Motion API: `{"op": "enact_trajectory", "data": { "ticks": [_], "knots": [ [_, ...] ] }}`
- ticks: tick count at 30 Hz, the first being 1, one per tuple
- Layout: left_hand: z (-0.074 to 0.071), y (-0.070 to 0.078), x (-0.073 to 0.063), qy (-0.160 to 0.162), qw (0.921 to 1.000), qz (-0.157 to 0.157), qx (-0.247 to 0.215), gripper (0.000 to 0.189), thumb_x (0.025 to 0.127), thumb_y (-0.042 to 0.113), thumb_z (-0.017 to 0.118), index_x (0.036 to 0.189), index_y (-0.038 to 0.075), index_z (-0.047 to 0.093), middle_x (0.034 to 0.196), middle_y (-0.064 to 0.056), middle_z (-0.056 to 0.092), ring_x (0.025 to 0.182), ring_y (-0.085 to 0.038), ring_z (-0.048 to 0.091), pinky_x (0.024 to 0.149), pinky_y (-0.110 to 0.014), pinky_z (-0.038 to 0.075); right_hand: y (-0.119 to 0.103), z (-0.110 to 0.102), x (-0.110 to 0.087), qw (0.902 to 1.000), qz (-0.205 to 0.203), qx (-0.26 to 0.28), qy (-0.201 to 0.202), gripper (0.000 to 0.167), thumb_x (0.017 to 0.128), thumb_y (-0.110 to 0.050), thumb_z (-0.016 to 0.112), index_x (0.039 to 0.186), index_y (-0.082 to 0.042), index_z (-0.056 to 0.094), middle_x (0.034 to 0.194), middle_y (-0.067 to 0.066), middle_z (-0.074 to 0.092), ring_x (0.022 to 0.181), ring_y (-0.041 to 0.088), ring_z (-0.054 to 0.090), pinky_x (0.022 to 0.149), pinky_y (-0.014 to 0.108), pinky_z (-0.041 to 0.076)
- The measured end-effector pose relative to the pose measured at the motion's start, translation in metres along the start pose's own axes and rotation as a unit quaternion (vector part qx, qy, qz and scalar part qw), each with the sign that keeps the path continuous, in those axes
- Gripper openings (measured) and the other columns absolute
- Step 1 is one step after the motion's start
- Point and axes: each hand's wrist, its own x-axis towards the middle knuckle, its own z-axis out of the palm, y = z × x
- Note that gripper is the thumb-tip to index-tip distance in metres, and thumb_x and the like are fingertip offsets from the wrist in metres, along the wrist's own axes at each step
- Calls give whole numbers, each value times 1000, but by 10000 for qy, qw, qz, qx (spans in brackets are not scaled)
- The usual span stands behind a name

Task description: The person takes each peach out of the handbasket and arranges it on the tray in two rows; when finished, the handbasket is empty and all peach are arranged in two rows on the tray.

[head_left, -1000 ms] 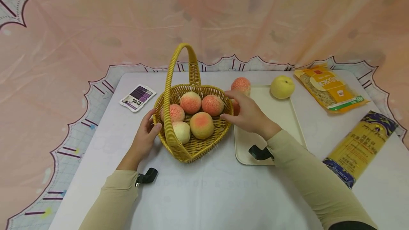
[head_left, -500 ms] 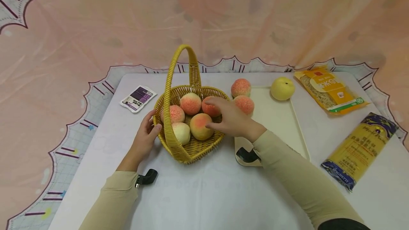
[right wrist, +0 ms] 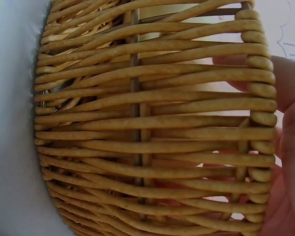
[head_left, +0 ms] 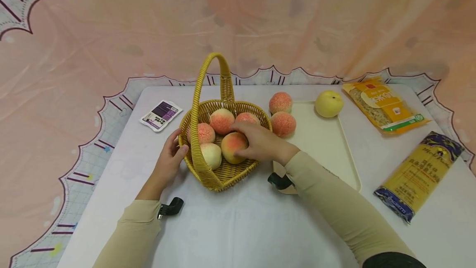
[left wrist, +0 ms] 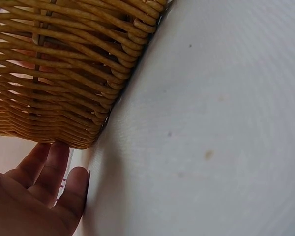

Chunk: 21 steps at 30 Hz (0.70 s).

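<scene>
A yellow wicker basket (head_left: pixel 230 177) with a tall arched handle holds several peaches. My left hand (head_left: pixel 168 162) touches the basket's left side from outside; in the left wrist view its fingers (left wrist: pixel 56 160) reach the woven wall and are fairly straight. My right hand (head_left: pixel 260 142) reaches over the basket's right rim and holds an orange-yellow peach (head_left: pixel 231 146) between thumb and fingers. Around it in the basket lie a pale peach (head_left: pixel 211 155) and several pinkish ones, one partly hidden behind the right hand. The basket wall (right wrist: pixel 152 118) covers much of the hand in the right wrist view.
Right of the basket lies a cream tray (head_left: pixel 320 144), with two pink peaches (head_left: pixel 283 124) at its left edge and a yellow round fruit (head_left: pixel 329 103) at its far end. An orange food bag (head_left: pixel 384 104), a spaghetti pack (head_left: pixel 418 177) and a small white-and-purple packet (head_left: pixel 161 116) lie around.
My right hand has moved left from the basket's right rim to the orange-yellow peach and taken hold of it. A pink peach by the tray has come into view. The left hand stays.
</scene>
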Motion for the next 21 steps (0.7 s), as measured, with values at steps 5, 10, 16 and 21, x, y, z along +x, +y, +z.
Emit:
{"op": "enact_trajectory", "data": {
  "ticks": [5,10,16,21],
  "knots": [
    [-1,-1,0,-3,10000,21,-8,65,106,23,47,161,12,13,157,-30,25,141,-44,31,113,-59,22,-2,-1,1,9994,205,-147,-221,65,86,-22,77,143,-6,51,141,8,53,132,22,47,111,36,34],
    [-1,-2,0,12,10000,26,-5,65,106,23,46,160,12,14,156,-31,25,140,-45,32,113,-59,23,-3,-1,2,9985,339,-237,-355,66,86,-24,76,144,-7,50,143,7,52,134,21,45,111,36,32],
    [0,-3,0,3,10000,14,-16,65,106,24,47,161,12,13,156,-31,25,140,-44,32,113,-59,23,-2,0,3,9979,382,-298,-437,68,85,-26,75,145,-8,49,143,7,52,133,20,46,111,35,33],
    [0,-2,1,-7,10000,-11,12,66,106,25,47,161,13,12,157,-31,24,141,-44,30,113,-59,22,-3,0,5,9967,379,-407,-595,69,85,-27,77,145,-7,49,143,6,52,132,19,46,110,35,34]
  ]
}}
